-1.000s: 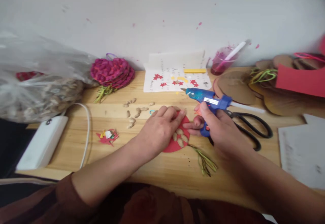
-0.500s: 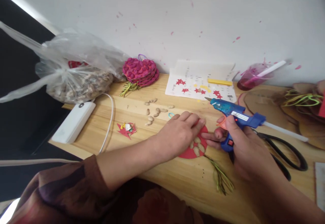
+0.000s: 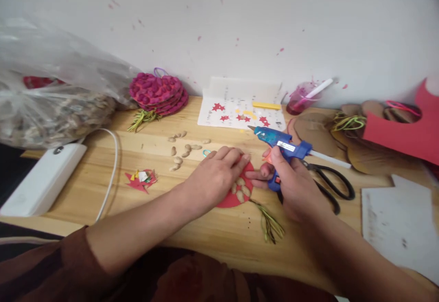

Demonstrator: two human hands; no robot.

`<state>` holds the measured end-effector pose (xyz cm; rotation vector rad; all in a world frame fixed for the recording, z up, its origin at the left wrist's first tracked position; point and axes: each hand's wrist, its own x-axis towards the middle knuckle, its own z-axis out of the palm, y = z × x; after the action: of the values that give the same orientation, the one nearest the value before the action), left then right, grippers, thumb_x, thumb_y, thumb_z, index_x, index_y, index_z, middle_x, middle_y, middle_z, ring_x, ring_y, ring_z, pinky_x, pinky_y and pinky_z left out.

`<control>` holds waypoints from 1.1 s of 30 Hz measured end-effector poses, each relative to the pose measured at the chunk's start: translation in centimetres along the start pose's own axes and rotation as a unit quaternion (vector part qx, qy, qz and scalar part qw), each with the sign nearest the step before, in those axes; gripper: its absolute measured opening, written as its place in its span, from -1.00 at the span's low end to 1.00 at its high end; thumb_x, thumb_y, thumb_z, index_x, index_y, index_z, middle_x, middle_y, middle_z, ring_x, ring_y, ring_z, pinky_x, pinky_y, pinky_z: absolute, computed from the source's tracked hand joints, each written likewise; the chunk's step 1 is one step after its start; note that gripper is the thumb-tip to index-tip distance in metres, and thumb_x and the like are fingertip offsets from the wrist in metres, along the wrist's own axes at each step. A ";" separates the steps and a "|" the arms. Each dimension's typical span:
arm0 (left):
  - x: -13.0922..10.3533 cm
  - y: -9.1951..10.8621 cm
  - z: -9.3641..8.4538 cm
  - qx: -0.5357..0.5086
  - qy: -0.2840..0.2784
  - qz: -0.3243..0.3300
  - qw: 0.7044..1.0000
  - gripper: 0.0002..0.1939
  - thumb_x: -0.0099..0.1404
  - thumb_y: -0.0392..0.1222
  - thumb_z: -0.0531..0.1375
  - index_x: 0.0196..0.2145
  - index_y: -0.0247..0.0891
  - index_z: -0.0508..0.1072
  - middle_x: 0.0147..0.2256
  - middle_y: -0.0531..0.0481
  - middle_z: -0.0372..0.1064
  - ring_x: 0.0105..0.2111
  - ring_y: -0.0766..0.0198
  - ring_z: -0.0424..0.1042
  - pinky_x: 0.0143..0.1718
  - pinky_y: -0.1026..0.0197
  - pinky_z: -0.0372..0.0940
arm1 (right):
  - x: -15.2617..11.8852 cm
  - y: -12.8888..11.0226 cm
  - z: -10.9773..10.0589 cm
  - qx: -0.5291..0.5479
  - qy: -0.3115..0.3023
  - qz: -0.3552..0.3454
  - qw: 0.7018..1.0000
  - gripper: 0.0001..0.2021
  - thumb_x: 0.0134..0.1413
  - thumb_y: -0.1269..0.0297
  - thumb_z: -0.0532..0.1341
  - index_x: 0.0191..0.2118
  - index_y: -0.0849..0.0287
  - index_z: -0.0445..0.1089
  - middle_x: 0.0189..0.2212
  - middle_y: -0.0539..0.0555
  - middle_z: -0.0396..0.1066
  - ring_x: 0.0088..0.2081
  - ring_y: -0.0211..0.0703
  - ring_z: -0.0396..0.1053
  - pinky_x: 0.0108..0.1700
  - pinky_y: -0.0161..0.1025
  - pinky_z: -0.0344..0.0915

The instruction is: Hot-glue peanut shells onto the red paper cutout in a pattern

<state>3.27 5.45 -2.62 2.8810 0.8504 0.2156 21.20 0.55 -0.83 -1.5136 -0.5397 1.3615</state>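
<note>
In the middle of the table lies a red disc point(image 3: 227, 201) with several pale nut shells point(image 3: 241, 191) on it. My left hand point(image 3: 219, 172) rests over the disc's upper left part, fingers bent and together, pressing down; whatever is under the fingertips is hidden. A blue hot glue gun point(image 3: 274, 136) is held in my right hand point(image 3: 297, 181), its nozzle pointing to the upper left and a white glue stick point(image 3: 331, 159) coming out of its back. Two fingers of that hand reach the disc's right edge. A green tassel point(image 3: 270, 222) hangs from the disc's lower edge.
Loose nut shells point(image 3: 187, 148) lie left of the disc, beside a red scrap point(image 3: 139, 183). Around them are a white power strip point(image 3: 44, 178), a bag of shells point(image 3: 51, 110), magenta shell-covered discs point(image 3: 157, 92), a paper sheet point(image 3: 209, 118), a cup point(image 3: 303, 98) and black-handled scissors point(image 3: 334, 181).
The camera view has swung right, so everything sits further left and more red card and a white board show at right. Both hands keep about the same place at the disc.
</note>
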 end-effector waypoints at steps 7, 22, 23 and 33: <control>0.0 0.0 -0.2 -0.006 0.001 0.009 1.000 -0.52 0.49 -0.24 0.03 0.30 -0.43 0.26 0.08 -0.30 0.35 0.05 0.00 0.29 0.08 -0.07 0.37 | 0.2 0.3 -0.3 0.006 -0.004 -0.004 1.000 -0.56 -0.02 -0.19 0.37 -0.27 0.04 0.33 -0.55 -0.13 0.37 -0.46 -0.15 0.55 -0.39 -0.25 0.54; 0.1 0.0 -0.1 -0.004 -0.015 -0.001 1.000 -0.51 0.49 -0.25 0.02 0.32 -0.42 0.24 0.10 -0.31 0.34 0.08 -0.04 0.29 0.10 -0.11 0.36 | 0.5 0.7 -0.5 0.024 -0.019 -0.014 0.999 -0.54 -0.07 -0.22 0.39 -0.26 0.04 0.36 -0.57 -0.14 0.36 -0.48 -0.16 0.55 -0.45 -0.28 0.51; 0.1 0.0 -0.1 -0.003 -0.018 -0.002 1.000 -0.51 0.49 -0.25 0.03 0.32 -0.42 0.23 0.11 -0.30 0.34 0.08 -0.04 0.29 0.10 -0.11 0.36 | 0.5 0.7 -0.5 0.025 -0.018 -0.014 0.999 -0.53 -0.08 -0.21 0.40 -0.25 0.04 0.36 -0.58 -0.14 0.36 -0.49 -0.16 0.55 -0.45 -0.29 0.51; 0.1 -0.1 -0.1 0.006 -0.015 0.002 1.000 -0.50 0.49 -0.25 0.04 0.32 -0.40 0.23 0.11 -0.27 0.34 0.06 -0.03 0.29 0.10 -0.08 0.37 | 0.6 0.8 -0.5 0.027 -0.022 -0.015 0.999 -0.56 -0.02 -0.22 0.36 -0.25 0.04 0.35 -0.58 -0.14 0.34 -0.47 -0.15 0.56 -0.46 -0.30 0.50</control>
<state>3.29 5.58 -2.58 2.8902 0.8439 0.1681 21.63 0.57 -1.84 -1.4298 -0.5467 1.3793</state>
